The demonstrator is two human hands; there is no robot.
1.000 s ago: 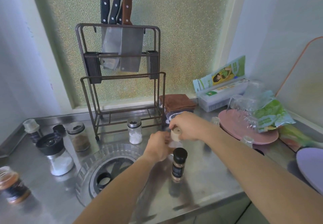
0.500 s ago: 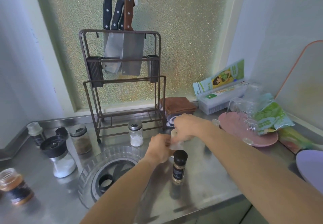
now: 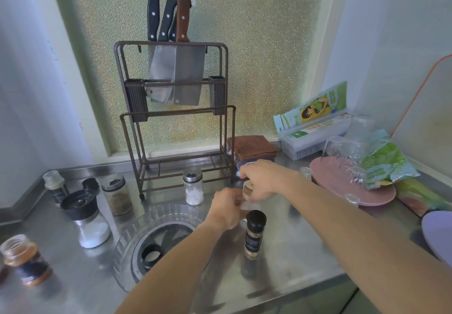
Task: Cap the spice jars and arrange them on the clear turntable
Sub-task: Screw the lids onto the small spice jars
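Observation:
My left hand [image 3: 226, 207] grips the body of a small spice jar [image 3: 245, 205] at the counter's middle, just right of the clear turntable [image 3: 127, 242]. My right hand [image 3: 263, 179] closes over the jar's pale cap [image 3: 247, 188] from above. The jar is mostly hidden by both hands. A black-capped brown spice jar [image 3: 254, 234] stands in front of them. A black ring lid [image 3: 152, 255] lies on the turntable. Left of it stand a black-topped salt grinder [image 3: 84, 218], an herb jar [image 3: 117, 195], a small dark bottle [image 3: 55, 186] and an open orange spice jar [image 3: 24, 260]. A silver-capped salt shaker [image 3: 193, 186] stands behind.
A brown knife rack [image 3: 175, 122] with three knives stands at the back. A folded brown cloth [image 3: 252, 146], a pink plate [image 3: 381, 195] under upturned glasses and a green bag, and a purple plate [image 3: 440, 235] fill the right. The counter's front edge runs close below the forearms.
Both hands stay on the small jar; the right hand has shifted slightly over the cap. The camera view has tilted a little. No jar has changed place.

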